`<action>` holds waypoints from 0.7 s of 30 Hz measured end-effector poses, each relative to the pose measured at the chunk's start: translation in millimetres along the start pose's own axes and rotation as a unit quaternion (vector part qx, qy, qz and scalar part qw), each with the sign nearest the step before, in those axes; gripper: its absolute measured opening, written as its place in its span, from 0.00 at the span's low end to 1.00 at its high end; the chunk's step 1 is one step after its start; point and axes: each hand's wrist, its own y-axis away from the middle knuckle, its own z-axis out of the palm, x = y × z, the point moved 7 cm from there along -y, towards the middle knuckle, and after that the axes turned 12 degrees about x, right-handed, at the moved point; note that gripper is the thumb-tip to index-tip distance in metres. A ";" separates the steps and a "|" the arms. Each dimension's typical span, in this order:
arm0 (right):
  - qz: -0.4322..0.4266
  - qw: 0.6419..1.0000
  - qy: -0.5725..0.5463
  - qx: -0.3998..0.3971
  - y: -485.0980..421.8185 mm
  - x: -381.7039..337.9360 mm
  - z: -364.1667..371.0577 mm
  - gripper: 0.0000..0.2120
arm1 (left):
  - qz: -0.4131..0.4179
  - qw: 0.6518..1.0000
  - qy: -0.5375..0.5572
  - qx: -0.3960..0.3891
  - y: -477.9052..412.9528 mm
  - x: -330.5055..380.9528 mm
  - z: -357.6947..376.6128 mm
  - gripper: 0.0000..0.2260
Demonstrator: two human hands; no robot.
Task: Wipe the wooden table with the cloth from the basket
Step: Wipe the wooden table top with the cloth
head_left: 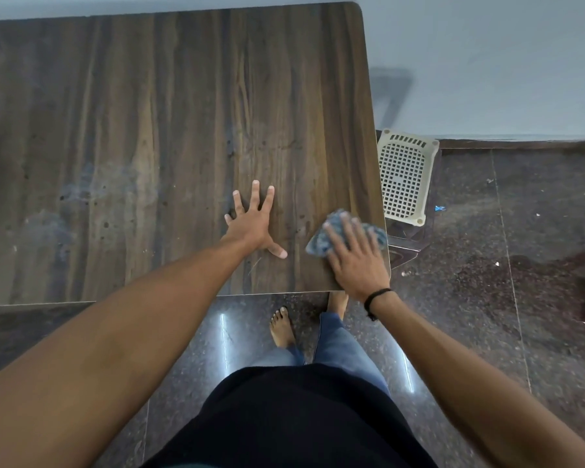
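1. Tabletop fills most of my feed. The wooden table (pixel 149 113) runs from the left edge of the view to its rounded right corners. Pale hazy smudges (pixel 92 187) mark its left part, well apart from both hands.
2. Dark speckled floor (pixel 520 248) lies to the right and below, and the person stands barefoot at the table's near edge.
3. On that floor, just beside the table's right edge, sits the cream perforated basket (pixel 404 177). I see nothing inside it.
4. The left hand (pixel 252 224) lies flat on the wood with its fingers spread wide and holds nothing. I read it as a brace.
5. The right hand (pixel 355 258) presses down with straight fingers on the cloth, close to the near right corner.
6. The blue-grey cloth (pixel 318 243) is bunched under that palm on the tabletop, with its right end at the table's edge.
7. I judge the wiping barely begun, since the smudged area is far from the cloth.
8. What worries me from here:
   - An outward stroke this near the edge could push the cloth off toward the basket or the floor.
   - A flat palm does not grip, so the cloth could bunch and slide out.
   - A leftward sweep would meet the braced left hand unless that hand lifts.
   - The far smudges may be missed if the reach falls short.
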 end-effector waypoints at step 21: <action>0.063 0.998 -0.014 0.026 36.4 43.4 -5.0 0.26 | -0.006 1.000 -0.006 0.000 -2.7 -1.8 0.4 0.71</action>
